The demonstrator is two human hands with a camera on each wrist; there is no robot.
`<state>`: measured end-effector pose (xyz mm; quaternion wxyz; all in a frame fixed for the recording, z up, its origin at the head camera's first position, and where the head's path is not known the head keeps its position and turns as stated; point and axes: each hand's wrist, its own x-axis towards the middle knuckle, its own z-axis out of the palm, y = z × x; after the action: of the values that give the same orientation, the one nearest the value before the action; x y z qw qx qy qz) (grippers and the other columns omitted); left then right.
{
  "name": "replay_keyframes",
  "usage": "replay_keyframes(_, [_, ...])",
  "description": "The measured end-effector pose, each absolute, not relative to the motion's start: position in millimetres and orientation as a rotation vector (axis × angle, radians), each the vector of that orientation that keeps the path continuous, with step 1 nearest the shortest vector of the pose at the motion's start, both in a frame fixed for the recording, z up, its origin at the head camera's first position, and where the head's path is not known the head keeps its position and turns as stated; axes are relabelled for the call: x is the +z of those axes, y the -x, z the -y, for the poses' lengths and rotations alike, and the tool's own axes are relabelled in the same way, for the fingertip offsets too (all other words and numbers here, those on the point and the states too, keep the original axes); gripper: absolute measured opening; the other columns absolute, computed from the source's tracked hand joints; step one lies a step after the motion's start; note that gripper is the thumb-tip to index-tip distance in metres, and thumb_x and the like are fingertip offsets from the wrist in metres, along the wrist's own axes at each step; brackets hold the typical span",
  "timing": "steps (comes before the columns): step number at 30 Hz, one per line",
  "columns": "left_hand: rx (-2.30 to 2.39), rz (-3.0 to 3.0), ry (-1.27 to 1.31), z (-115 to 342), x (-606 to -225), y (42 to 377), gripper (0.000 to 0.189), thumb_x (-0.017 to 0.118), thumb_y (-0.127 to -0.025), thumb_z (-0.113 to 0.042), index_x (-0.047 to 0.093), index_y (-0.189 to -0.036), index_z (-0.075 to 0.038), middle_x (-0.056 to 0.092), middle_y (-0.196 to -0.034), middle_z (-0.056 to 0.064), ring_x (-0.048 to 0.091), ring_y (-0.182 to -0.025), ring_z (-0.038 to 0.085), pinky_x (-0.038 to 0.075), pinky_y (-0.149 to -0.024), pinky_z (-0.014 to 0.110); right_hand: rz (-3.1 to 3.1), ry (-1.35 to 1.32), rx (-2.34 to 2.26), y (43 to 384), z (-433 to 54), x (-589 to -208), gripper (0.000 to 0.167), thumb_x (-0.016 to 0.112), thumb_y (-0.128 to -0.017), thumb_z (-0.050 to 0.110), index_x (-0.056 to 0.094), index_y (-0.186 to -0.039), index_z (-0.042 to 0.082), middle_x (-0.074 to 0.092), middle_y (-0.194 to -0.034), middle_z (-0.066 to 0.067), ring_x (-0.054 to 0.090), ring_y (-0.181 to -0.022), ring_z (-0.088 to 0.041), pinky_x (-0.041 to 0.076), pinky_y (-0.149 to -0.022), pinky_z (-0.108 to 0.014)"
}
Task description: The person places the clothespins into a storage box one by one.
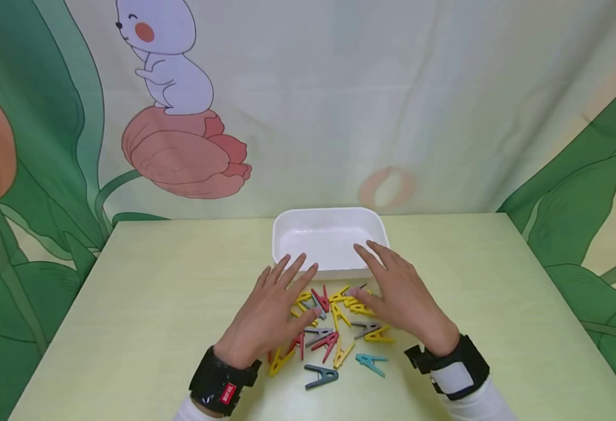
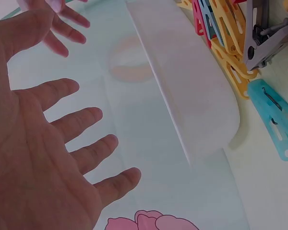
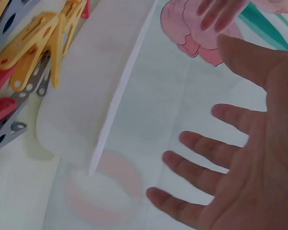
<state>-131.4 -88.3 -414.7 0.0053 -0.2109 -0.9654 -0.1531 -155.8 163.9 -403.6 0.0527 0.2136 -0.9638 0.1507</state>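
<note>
My left hand [image 1: 271, 316] hovers over the left part of a spread of clothespins, its fingers straight and apart, holding nothing. On the other side my right hand [image 1: 405, 295] hangs above the pile with fingers spread, also bare. The clothespins are yellow, red, grey and blue; a dark blue clothespin [image 1: 321, 377] and a light blue clothespin [image 1: 371, 363] lie nearest the front. Behind them stands a white plastic tray [image 1: 329, 231], with nothing seen inside it. In the left wrist view, a turquoise clothespin [image 2: 273, 117] lies beside the tray's wall. Both hands partly hide the pile.
A pale table [image 1: 182, 269] carries everything. At its back edge hangs a curtain [image 1: 313, 117] printed with a rabbit, flowers and leaves. Each wrist wears a black strap [image 1: 224, 380].
</note>
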Motion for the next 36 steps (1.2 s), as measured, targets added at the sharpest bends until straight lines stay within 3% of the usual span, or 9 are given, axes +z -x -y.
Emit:
replay_keyframes(8, [-0.498,3.032,0.651,88,-416,132,0.075,0.058,-0.092,-0.056,0.029,-0.155,-0.03,0.018,-0.166,-0.002,0.013,-0.154,0.029,0.014,-0.121,0.055,2.984,-0.513,0.458,178,-173,-407,0.08,0.069,-0.089,0.042,0.03,-0.155,0.018,0.032,-0.157,-0.017,0.036,-0.141,-0.041,0.04,-0.104,-0.062])
replay_keyframes(19, [-0.51,3.046,0.629,90,-417,134,0.076,0.059,-0.091,-0.056,0.028,-0.156,-0.03,0.017,-0.166,-0.001,0.013,-0.154,0.029,0.013,-0.121,0.055,3.066,-0.377,0.437,203,-185,-414,0.08,0.065,-0.092,0.042,0.025,-0.156,0.014,0.029,-0.157,-0.023,0.033,-0.14,-0.045,0.042,-0.1,-0.065])
replay_keyframes(24, [-0.535,3.069,0.585,93,-417,135,0.076,0.06,-0.091,-0.054,0.03,-0.155,-0.028,0.018,-0.166,0.0,0.013,-0.154,0.029,0.012,-0.121,0.056,3.103,-0.29,0.435,215,-188,-426,0.081,0.058,-0.096,0.045,0.021,-0.157,0.008,0.036,-0.151,-0.026,0.038,-0.134,-0.047,0.044,-0.097,-0.064])
replay_keyframes(30, [-0.561,3.069,0.584,95,-418,135,0.074,0.06,-0.091,-0.054,0.031,-0.155,-0.028,0.02,-0.165,0.0,0.015,-0.153,0.029,0.012,-0.121,0.056,3.213,-0.199,0.442,219,-190,-431,0.086,0.055,-0.097,0.045,0.012,-0.157,0.001,0.047,-0.142,-0.029,0.054,-0.12,-0.045,0.052,-0.084,-0.058])
replay_keyframes(36, [-0.553,3.05,0.603,96,-417,135,0.073,0.059,-0.092,-0.054,0.032,-0.154,-0.029,0.021,-0.165,0.0,0.015,-0.153,0.028,0.011,-0.121,0.056,3.251,-0.155,0.454,225,-190,-433,0.082,0.05,-0.099,0.046,0.012,-0.157,0.002,0.053,-0.137,-0.029,0.064,-0.102,-0.039,0.053,-0.075,-0.05])
